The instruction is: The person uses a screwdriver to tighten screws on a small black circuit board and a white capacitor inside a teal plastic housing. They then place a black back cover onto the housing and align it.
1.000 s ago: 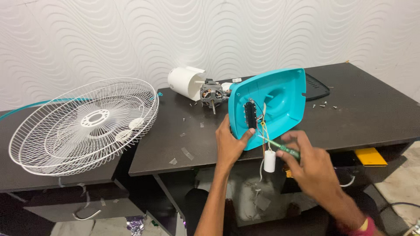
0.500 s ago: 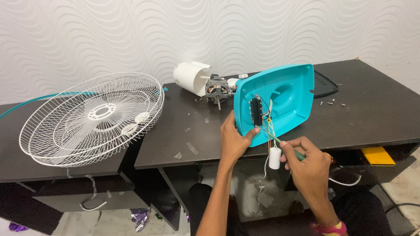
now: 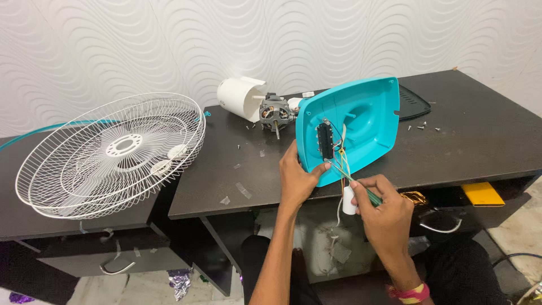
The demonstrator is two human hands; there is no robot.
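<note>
Upright at the dark table's (image 3: 468, 147) front edge, one teal fan base (image 3: 353, 127) is clamped by the left hand (image 3: 299, 181); the right hand (image 3: 384, 212) pinches a green screwdriver (image 3: 361, 189), its tip lost among wires. One white fan grille (image 3: 113, 155) lies left, one motor (image 3: 275, 113) behind

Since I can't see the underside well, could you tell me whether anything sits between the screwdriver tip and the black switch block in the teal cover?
Yes: a bundle of coloured wires crosses just below the black switch block, where the green screwdriver in the right hand points.
</note>
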